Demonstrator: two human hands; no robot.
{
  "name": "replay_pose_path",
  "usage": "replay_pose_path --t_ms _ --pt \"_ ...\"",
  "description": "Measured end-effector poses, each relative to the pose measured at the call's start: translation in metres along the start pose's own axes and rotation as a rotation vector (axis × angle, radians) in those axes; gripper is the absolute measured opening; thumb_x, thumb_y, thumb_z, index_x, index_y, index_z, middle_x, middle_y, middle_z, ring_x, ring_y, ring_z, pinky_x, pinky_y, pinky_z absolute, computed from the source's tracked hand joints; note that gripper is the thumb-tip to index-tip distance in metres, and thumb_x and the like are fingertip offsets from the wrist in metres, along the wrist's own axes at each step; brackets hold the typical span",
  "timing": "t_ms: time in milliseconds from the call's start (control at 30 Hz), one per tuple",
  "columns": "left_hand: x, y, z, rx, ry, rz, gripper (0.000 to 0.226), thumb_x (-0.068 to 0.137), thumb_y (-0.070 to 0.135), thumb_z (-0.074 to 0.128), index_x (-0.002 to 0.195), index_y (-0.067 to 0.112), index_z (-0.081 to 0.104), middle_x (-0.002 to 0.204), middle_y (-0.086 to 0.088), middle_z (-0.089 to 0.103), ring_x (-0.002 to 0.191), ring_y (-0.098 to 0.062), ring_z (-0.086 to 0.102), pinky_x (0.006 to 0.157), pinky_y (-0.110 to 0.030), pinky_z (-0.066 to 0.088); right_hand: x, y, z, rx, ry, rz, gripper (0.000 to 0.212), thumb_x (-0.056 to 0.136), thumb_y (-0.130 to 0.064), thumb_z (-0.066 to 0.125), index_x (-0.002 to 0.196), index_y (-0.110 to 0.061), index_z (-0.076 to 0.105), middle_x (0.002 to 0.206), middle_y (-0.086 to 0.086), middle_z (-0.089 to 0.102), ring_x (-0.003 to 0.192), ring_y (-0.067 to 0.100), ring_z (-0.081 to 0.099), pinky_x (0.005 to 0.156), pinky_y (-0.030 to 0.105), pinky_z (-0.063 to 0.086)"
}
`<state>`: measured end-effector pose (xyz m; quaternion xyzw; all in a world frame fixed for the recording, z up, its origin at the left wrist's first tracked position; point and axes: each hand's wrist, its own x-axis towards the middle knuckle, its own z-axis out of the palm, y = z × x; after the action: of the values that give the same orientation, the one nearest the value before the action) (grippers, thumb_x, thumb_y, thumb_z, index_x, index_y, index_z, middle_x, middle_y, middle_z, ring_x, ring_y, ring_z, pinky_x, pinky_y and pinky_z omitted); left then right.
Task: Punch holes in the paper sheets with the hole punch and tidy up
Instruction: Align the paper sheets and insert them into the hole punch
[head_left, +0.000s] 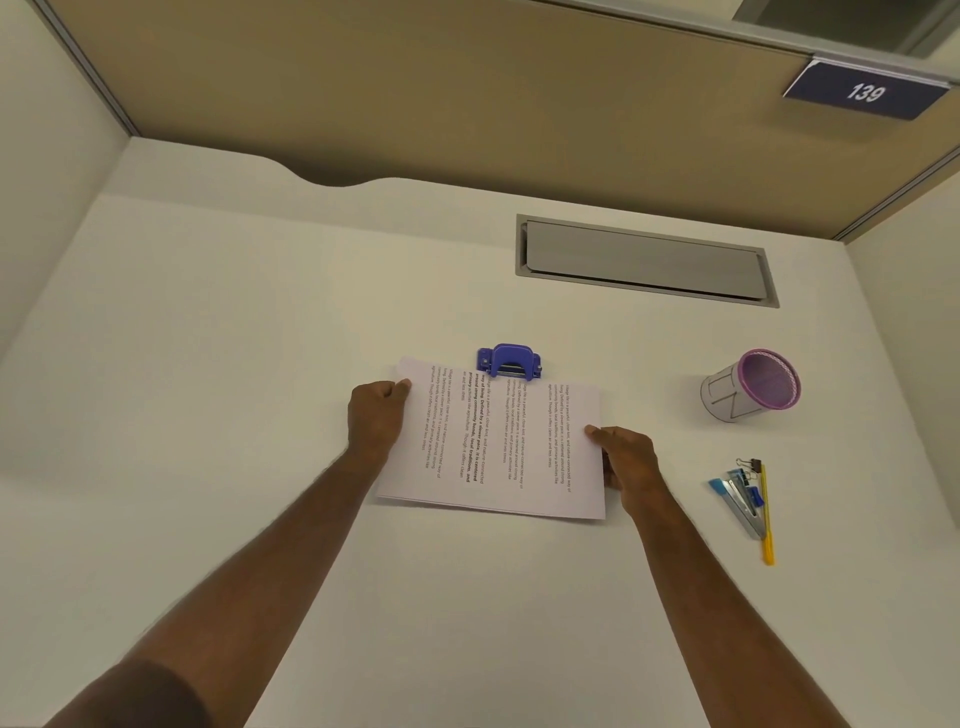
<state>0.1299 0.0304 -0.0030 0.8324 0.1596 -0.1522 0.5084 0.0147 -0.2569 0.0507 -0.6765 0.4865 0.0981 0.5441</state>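
A thin stack of printed paper sheets (498, 447) lies across the middle of the white desk, text running sideways. Its far edge sits in the slot of a blue hole punch (510, 361), which stands just behind it. My left hand (376, 415) grips the stack's left edge near the far corner, thumb on top. On the stack's right edge, my right hand (626, 460) pinches the sheets with the thumb on top and fingers underneath. Both forearms reach in from the bottom of the view.
A pink mesh pen cup (750, 385) wrapped in paper stands to the right. Nearer, at the right, lie a stapler, a binder clip and a yellow pen (766, 512) together. A grey cable hatch (644, 260) is set in the desk behind. Partition walls enclose the desk.
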Motion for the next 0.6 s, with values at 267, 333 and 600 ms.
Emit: replay_pose_path --t_ms 267,333,600 --pt "-0.004 0.003 0.007 0.002 0.005 -0.009 0.058 0.096 0.025 0.062 0.056 0.024 0.021 0.057 0.004 0.018 0.055 -0.018 0.016 0.054 -0.032 0.014 0.004 -0.003 -0.006 -0.023 0.017 -0.002 0.02 0.093 -0.024 0.068 0.088 -0.005 0.063 0.107 0.024 0.072 0.1 0.045 0.069 0.092 0.054 0.054" --pt "-0.005 0.003 0.008 0.007 0.003 -0.011 0.058 0.097 0.024 0.062 0.056 0.024 0.021 0.056 0.004 0.019 0.055 -0.018 0.017 0.053 -0.032 0.015 0.004 -0.003 -0.007 -0.023 0.011 -0.001 0.02 0.093 -0.024 0.068 0.093 -0.004 0.064 0.108 0.024 0.072 0.1 0.044 0.069 0.093 0.054 0.056" --pt "-0.006 0.002 0.013 -0.007 0.001 -0.037 0.061 0.096 0.022 0.063 0.049 0.021 0.025 0.042 0.009 0.023 0.049 -0.017 0.022 0.05 -0.028 0.019 0.006 -0.004 -0.012 -0.04 0.022 -0.008 0.021 0.094 -0.023 0.067 0.094 -0.002 0.062 0.11 0.026 0.07 0.103 0.047 0.067 0.096 0.057 0.054"
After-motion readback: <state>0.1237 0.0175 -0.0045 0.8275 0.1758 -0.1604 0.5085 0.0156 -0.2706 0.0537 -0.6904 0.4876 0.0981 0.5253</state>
